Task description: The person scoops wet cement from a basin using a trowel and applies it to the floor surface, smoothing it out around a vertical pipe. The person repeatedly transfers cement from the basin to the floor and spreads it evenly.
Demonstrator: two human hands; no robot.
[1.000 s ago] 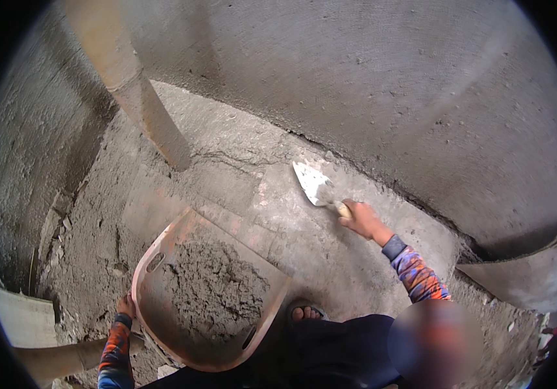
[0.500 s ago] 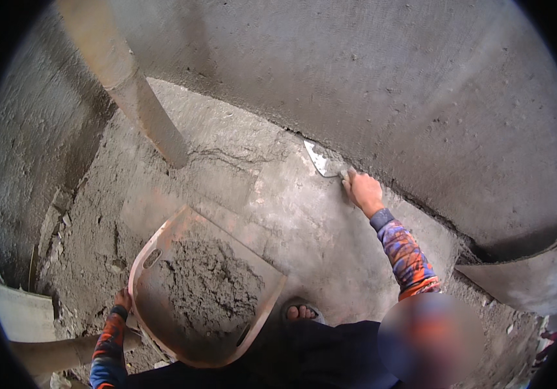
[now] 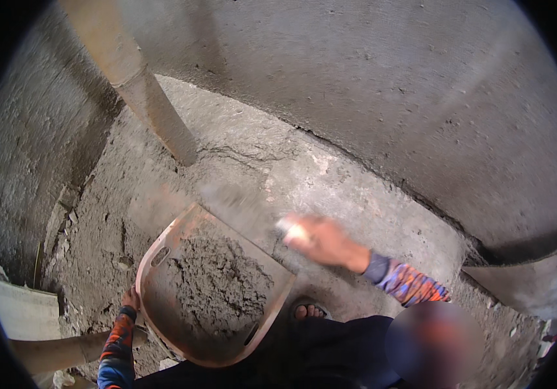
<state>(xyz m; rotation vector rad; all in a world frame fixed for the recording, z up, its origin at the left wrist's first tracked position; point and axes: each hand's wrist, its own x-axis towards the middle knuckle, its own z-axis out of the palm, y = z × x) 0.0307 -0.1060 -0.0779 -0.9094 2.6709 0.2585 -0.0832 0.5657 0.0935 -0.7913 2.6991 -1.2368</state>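
While motion blurs it, right hand (image 3: 326, 241) grips a trowel (image 3: 242, 211) handle, fingers wrapped tight, blade over pan (image 3: 161, 256) rim. Left hand (image 3: 130, 299) holds pan's near-left edge; finger spread unclear. Pan sits tilted on floor (image 3: 369, 201), holding mortar (image 3: 217, 282).

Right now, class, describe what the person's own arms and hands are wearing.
Both arms wear long, close-fitting patterned sleeves. The right sleeve mixes blue, purple, orange and red with a dark cuff at the wrist. The left sleeve shows orange-red over blue. The right hand and left hand are bare, without gloves.
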